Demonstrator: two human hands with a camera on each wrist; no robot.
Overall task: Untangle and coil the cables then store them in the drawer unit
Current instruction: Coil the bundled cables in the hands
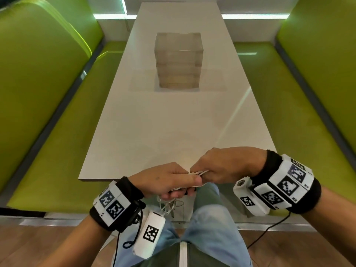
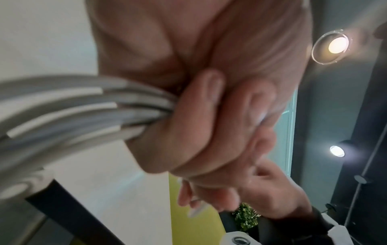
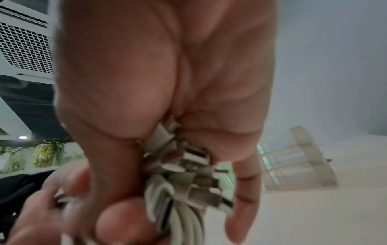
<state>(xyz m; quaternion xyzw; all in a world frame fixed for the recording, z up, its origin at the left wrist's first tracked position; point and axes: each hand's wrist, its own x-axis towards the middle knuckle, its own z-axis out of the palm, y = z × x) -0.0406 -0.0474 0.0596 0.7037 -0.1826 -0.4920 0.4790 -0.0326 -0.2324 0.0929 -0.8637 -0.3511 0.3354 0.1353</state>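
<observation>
Both hands (image 1: pixel 194 178) grip white cables (image 3: pixel 184 185) — fingers curled (plugs blurred, uncountable).

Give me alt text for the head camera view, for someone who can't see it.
Two hands meet just past the near edge of a long white table: the left hand grips a bundle of white cables whose loops dangle below it, and the right hand pinches the cable ends. A translucent drawer unit stands farther down the table, between green benches.

A long white table (image 1: pixel 173 120) stretches ahead of the fingers; a translucent drawer unit (image 1: pixel 179 60) stands on it, well beyond them
</observation>
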